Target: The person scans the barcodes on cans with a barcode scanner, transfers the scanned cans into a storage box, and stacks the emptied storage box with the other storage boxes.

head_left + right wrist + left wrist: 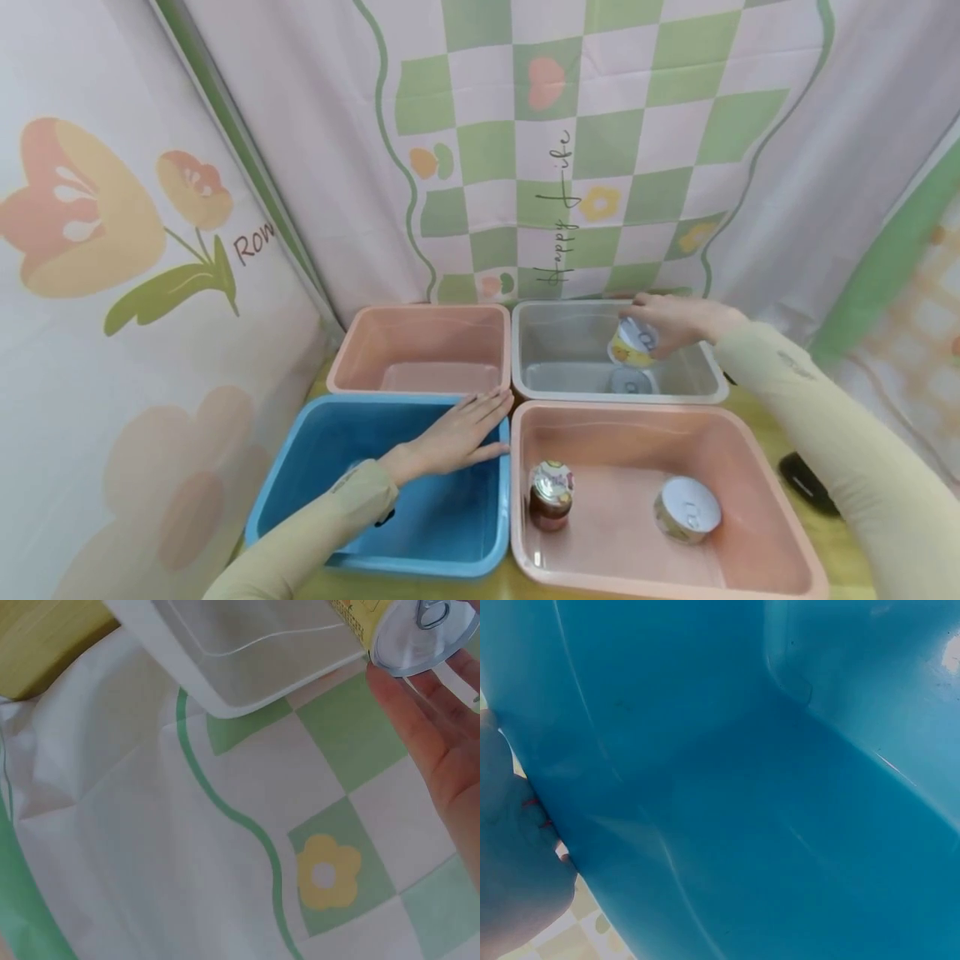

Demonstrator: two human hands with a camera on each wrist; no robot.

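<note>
The right hand [678, 322] grips a yellow can [632, 346], another can [630, 382] below it already in the grey bin [558, 333], so work looks part-done, with a jar [551, 497] and third can [686, 510] untouched bodyward of it, the left hand [461, 432] straight-fingered on the blue bin [450, 521].

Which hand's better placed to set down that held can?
Probably the right hand: it holds the can at the grey bin, while the left hand is at the blue bin's rim.
</note>
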